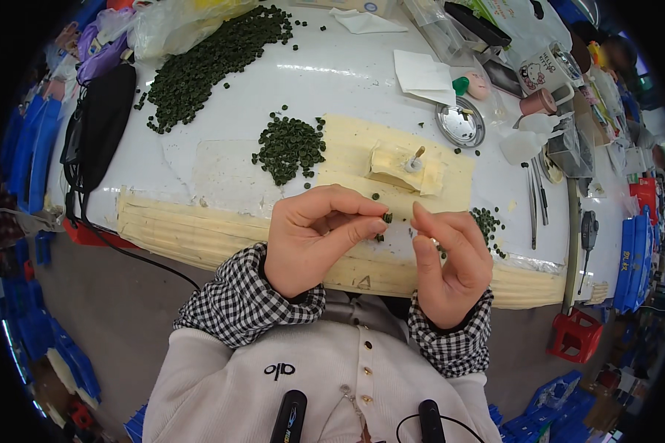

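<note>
Nearest the body, both forearms in checked cuffs rose from the lower edge, wrists bent inward. The left hand (pixel 314 236) was curled, thumb and forefinger pinched on a small dark green piece (pixel 387 218) held just above the table's edge. The right hand (pixel 451 262) stood upright beside it, fingers loosely bent, holding nothing that could be made out. Beyond lay a small pile of green pieces (pixel 290 148) on the white table (pixel 362 81), with a larger heap (pixel 214 59) farther back.
</note>
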Demonstrator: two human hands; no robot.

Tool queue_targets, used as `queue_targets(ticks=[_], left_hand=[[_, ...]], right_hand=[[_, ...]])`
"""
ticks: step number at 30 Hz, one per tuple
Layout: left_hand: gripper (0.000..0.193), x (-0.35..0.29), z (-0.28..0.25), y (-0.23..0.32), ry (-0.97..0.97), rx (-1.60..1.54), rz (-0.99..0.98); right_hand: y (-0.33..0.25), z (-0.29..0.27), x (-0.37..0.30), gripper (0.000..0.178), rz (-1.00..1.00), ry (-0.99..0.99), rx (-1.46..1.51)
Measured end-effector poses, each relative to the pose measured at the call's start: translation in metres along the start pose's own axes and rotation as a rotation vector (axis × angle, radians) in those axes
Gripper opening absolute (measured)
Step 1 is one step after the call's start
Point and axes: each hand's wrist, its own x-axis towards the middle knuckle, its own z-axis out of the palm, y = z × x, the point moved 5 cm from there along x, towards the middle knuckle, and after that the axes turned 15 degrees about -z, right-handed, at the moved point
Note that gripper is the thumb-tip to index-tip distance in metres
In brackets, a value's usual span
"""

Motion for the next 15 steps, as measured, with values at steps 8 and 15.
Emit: queue_targets(ticks=[8,15], left_hand=[[0.017,-0.001,-0.003,0.001,0.081,0.103,0.031],[0.016,-0.001,-0.002,0.005,0.092,0.187,0.059]], right_hand=[[0.025,-0.013,0.057,0.019,-0.103,-0.096,-0.391],[0.045,0.003,0.059,0.011,-0.048,-0.164,-0.284]])
